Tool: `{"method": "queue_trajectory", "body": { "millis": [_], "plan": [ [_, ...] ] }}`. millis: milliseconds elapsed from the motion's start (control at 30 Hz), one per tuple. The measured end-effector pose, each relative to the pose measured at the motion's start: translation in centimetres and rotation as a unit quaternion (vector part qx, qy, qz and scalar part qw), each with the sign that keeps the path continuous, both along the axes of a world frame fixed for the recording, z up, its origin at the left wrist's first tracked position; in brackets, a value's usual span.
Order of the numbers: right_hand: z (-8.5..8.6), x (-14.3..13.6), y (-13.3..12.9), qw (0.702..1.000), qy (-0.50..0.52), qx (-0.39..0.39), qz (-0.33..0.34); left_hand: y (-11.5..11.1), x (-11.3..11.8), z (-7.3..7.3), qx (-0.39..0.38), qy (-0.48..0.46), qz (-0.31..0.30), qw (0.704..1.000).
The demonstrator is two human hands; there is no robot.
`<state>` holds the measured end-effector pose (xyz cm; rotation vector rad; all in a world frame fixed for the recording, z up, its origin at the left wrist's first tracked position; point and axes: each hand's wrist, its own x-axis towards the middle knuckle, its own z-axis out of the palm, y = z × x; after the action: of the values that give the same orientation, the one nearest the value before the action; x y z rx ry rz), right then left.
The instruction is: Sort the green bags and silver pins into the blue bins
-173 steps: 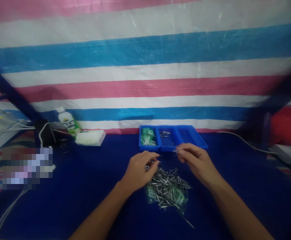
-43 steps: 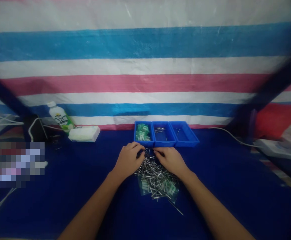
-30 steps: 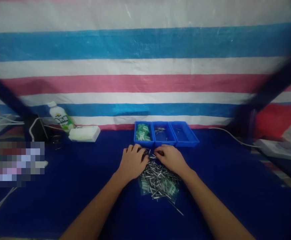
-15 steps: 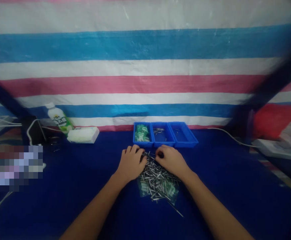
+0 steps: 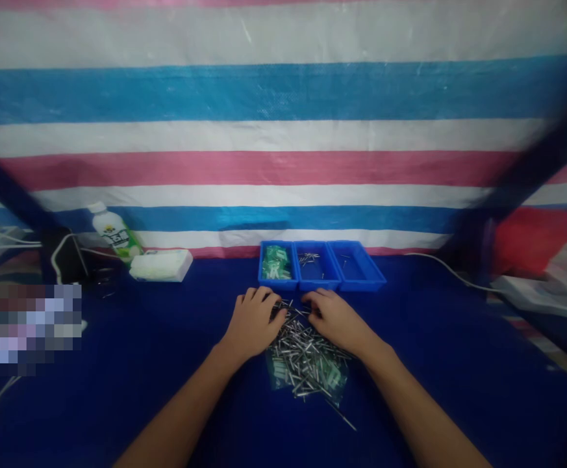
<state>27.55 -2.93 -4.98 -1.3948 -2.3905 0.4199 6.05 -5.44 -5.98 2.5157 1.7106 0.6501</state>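
Note:
A heap of small silver metal pins [image 5: 305, 361] mixed with green pieces lies on a clear plastic bag on the blue table. My left hand [image 5: 252, 322] rests palm down on the heap's far left edge, fingers curled into the pins. My right hand [image 5: 336, 320] lies on the heap's far right edge, fingertips among the pins. What the fingers pinch is hidden. Just beyond the hands stand three joined blue trays: the left tray [image 5: 277, 283] holds green pieces, the middle tray [image 5: 317, 284] a few pins, the right tray [image 5: 367, 283] very few.
A green-labelled bottle [image 5: 113, 234] leans at the back left beside a white packet [image 5: 160, 265] and a dark charger with a cable [image 5: 63, 260]. A white cable [image 5: 449, 268] runs right toward stacked items. A striped tarp hangs behind.
At first my right hand held a pin raised near the trays. Both hands have since come down onto the far edge of the heap and shift slightly among the pins.

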Motion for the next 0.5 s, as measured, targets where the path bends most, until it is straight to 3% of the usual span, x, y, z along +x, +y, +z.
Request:
{"method": "queue_trajectory", "body": {
  "millis": [300, 500],
  "plan": [
    [-0.41, 0.14, 0.2, 0.999, -0.028, 0.014, 0.027, 0.06, 0.11, -0.01, -0.007, -0.013, 0.004, 1.0],
    [-0.49, 0.98, 0.45, 1.0, 0.009, 0.011, 0.026, 0.1, -0.05, 0.16, -0.001, -0.032, -0.003, 0.999]
  ]
}}
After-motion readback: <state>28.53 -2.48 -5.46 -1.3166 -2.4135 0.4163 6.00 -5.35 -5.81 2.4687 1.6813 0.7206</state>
